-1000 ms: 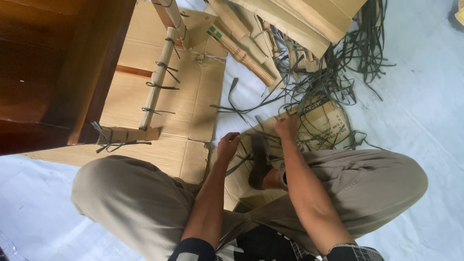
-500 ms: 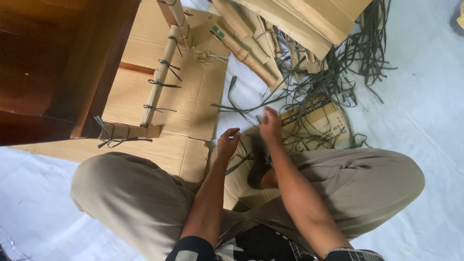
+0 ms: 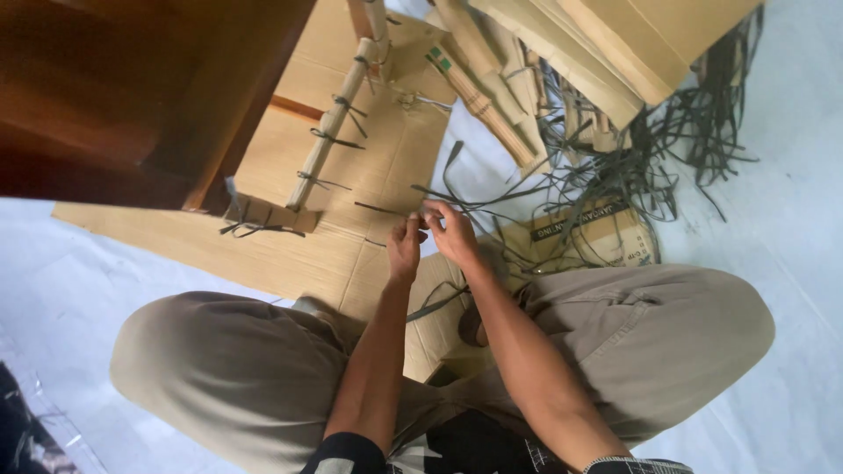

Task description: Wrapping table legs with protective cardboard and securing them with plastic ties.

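My left hand (image 3: pixel 406 246) and my right hand (image 3: pixel 450 230) meet at the edge of a flat cardboard sheet (image 3: pixel 290 254), fingers pinched together on a thin dark strap (image 3: pixel 492 207) that runs off to the right. The strap leads into a tangle of dark straps (image 3: pixel 615 167) on the floor. My bent knees in khaki trousers (image 3: pixel 228 369) frame the hands on both sides.
A cardboard-wrapped rail tied with dark straps (image 3: pixel 329 140) lies on the sheet beside dark brown wooden furniture (image 3: pixel 132 96). Folded cardboard pieces (image 3: pixel 615 44) pile at the top right. A printed cardboard piece (image 3: pixel 597 237) lies under the straps. Pale floor covering (image 3: pixel 790 219) surrounds everything.
My right hand moved left from the printed cardboard piece to join my left hand, which rose slightly. Both now pinch a strap. The view shifted so the furniture fills more of the top left.
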